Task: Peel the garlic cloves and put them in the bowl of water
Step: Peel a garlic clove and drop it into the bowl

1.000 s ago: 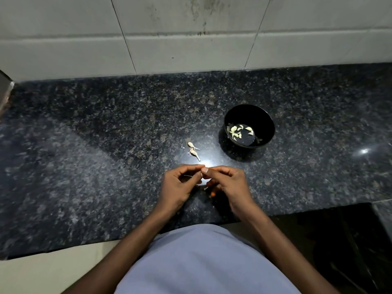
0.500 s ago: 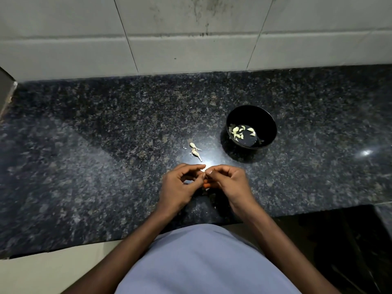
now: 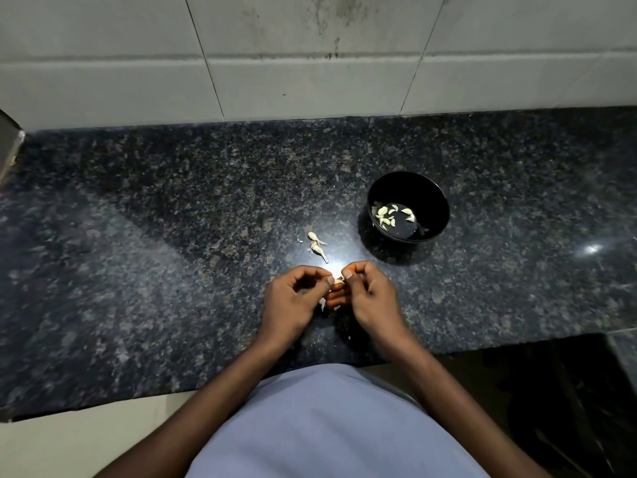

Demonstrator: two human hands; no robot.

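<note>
Granite counter point(image 3: 138, 270), pale clove point(image 3: 337, 280) (pinched)

No legible text, label, brand, number or sign appears on any surface in this view, including the black bowl point(image 3: 408, 205), the granite countertop point(image 3: 172, 236) and the tiled wall point(image 3: 310, 56).

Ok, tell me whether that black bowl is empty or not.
Not empty. The bowl stands upright on the counter, holding water with several peeled garlic cloves.
</note>
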